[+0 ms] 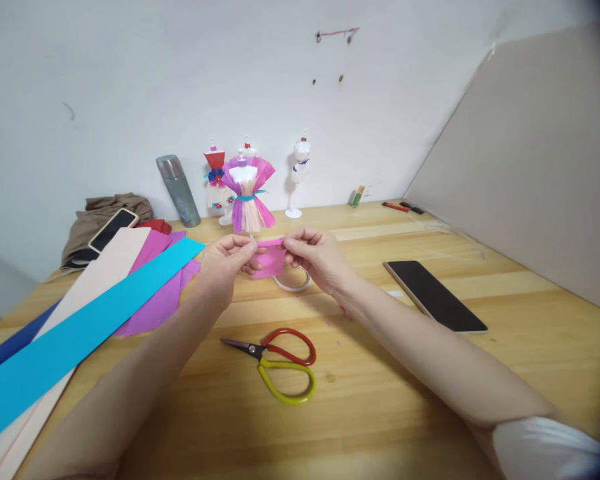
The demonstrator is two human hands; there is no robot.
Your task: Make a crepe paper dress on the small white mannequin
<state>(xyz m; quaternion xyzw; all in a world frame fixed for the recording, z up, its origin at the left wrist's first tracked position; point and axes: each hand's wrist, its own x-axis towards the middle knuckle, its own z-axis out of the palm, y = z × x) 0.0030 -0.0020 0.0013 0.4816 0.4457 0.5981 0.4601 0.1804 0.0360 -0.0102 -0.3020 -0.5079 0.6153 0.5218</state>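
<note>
Between my two hands a piece of pink crepe paper (269, 263) is stretched, with a narrow folded band along its top edge. My left hand (229, 259) pinches its left end, and my right hand (313, 253) pinches the right end. Behind the paper, partly covered by it, a white ring (294, 287) rests on the table. Just beyond my hands stands a small dress form (247, 193) in a pink and peach paper dress with a teal belt. Scissors with red and yellow handles (275, 363) lie on the table nearer to me.
At left, blue, peach and purple paper strips (95, 327) overlap near a phone (114, 230) and brown cloth (80, 227). A bottle (179, 190) and more dress forms (300, 163) stand by the wall. A black phone (435, 295) lies right; a glue stick (358, 196) stands behind.
</note>
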